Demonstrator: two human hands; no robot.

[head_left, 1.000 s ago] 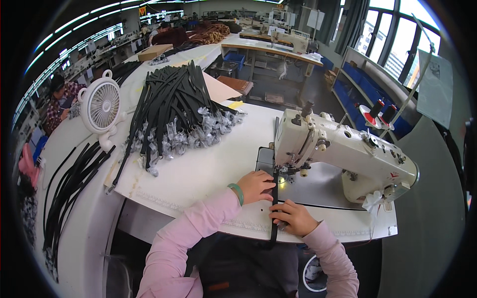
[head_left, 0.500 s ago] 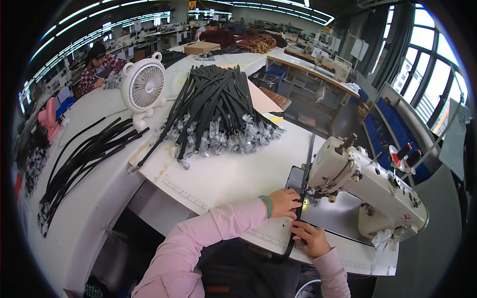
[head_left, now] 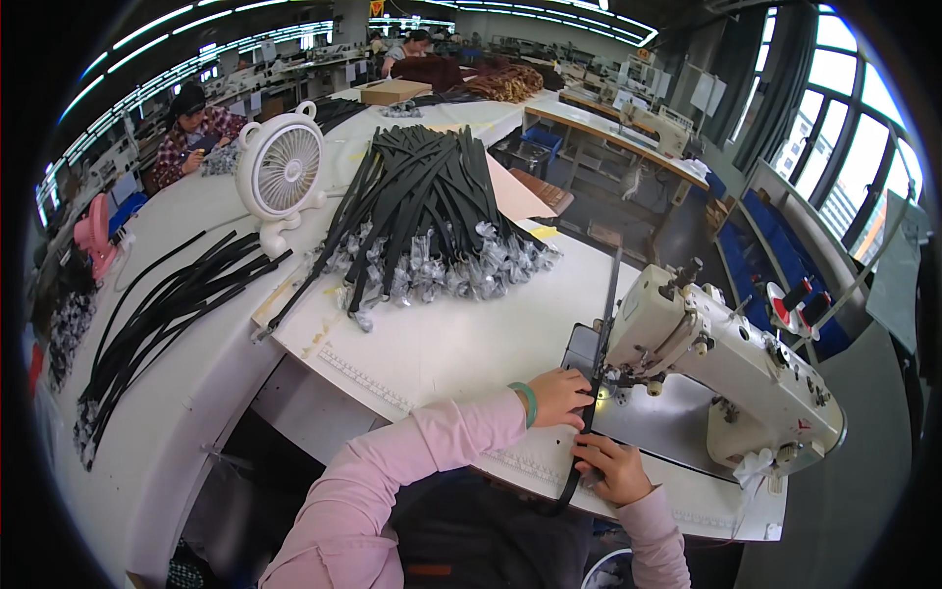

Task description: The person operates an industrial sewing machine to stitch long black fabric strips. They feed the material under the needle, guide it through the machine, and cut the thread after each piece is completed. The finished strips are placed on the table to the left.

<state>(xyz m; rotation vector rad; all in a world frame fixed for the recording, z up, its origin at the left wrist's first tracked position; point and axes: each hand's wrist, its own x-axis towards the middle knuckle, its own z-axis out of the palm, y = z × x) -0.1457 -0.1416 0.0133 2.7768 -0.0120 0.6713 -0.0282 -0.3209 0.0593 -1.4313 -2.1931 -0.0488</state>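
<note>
Running lengthwise away from the person, the long flat black fabric strap (head_left: 588,420) lies along the left side of the needle area of the white metal sewing machine (head_left: 726,353), its long axis tilted so that the far end points slightly right and the near end bends over the front edge of the white table (head_left: 471,344). The left hand (head_left: 559,398), palm down and half open, rests its bent fingertips on the strap just beside the machine's small light. The right hand (head_left: 613,471), nearer the body, has its fingers curled in on the strap, with little gap left; its thumb is hard to make out. Beyond the left hand lies a broad heap of black straps with clear plastic-wrapped ends (head_left: 427,187), those ends toward the person. Left of it stands a round white plastic fan (head_left: 285,167), near a looser bunch of black straps (head_left: 177,324) lying aslant. Farther back, a brown cardboard box (head_left: 395,91) sits on the table, its contents hidden. To the right, blue trays (head_left: 775,265) line a shelf rack, their contents too small to tell.
</note>
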